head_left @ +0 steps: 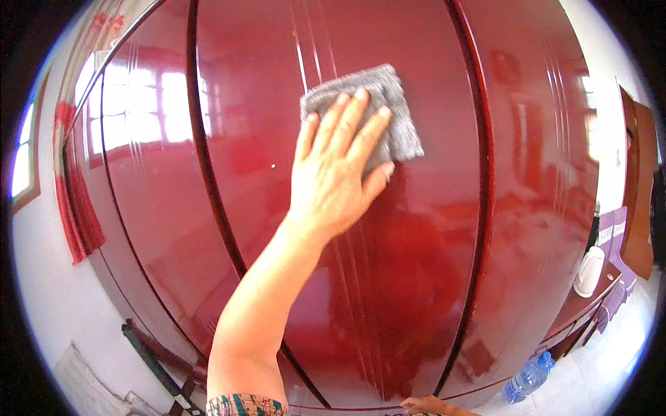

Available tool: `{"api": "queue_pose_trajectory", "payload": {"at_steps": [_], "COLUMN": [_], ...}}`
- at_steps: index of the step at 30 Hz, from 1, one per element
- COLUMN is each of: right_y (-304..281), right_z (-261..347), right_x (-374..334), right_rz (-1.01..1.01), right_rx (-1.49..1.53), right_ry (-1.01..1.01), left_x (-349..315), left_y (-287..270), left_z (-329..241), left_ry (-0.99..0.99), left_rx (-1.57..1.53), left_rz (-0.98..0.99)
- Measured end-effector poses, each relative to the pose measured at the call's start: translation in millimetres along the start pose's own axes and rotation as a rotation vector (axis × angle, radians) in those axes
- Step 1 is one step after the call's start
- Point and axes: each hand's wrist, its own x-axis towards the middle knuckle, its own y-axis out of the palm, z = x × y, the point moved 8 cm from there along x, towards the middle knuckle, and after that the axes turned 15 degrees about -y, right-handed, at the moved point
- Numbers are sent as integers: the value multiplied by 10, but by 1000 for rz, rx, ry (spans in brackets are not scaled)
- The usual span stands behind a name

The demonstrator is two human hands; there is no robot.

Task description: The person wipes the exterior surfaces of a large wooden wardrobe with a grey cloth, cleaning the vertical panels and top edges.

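My left hand (336, 170) presses a folded grey cloth (401, 125) against a glossy dark red wardrobe door (409, 277). The fingers lie stretched over the cloth, slightly apart, with the thumb at its lower edge. Part of the cloth sticks out above and to the right of the fingers. Down at the lower edge of the picture, only a piece of my right hand (424, 405) shows, low in front of the wardrobe. Its fingers are mostly cut off, so whether it holds anything is hidden.
Dark vertical strips (480, 173) divide the wardrobe doors, which reflect a window. A red curtain (80, 215) hangs at the left. Standing at the right are a white kettle-like vessel (590, 272) on a brown table (602, 288) and a blue water bottle (527, 379) on the floor.
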Motion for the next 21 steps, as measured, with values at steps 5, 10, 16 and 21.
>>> {"api": "queue_pose_trajectory", "payload": {"at_steps": [5,10,16,21], "right_y": [3,-5,-158,-468], "right_z": [26,92,215,519], "right_x": [26,-62,-115,80], "right_rz": [37,63,-111,-8], "right_rx": [-25,-78,87,223], "right_ry": [-25,-31,-62,7], "left_x": [190,-131,-1349,-2897], "left_y": [-227,-409,-254,131], "left_z": [670,1187,1114,729], "left_ry": [-122,-256,-415,-548], "left_rx": [142,216,188,154], "left_rz": [-172,-256,-120,68]}}
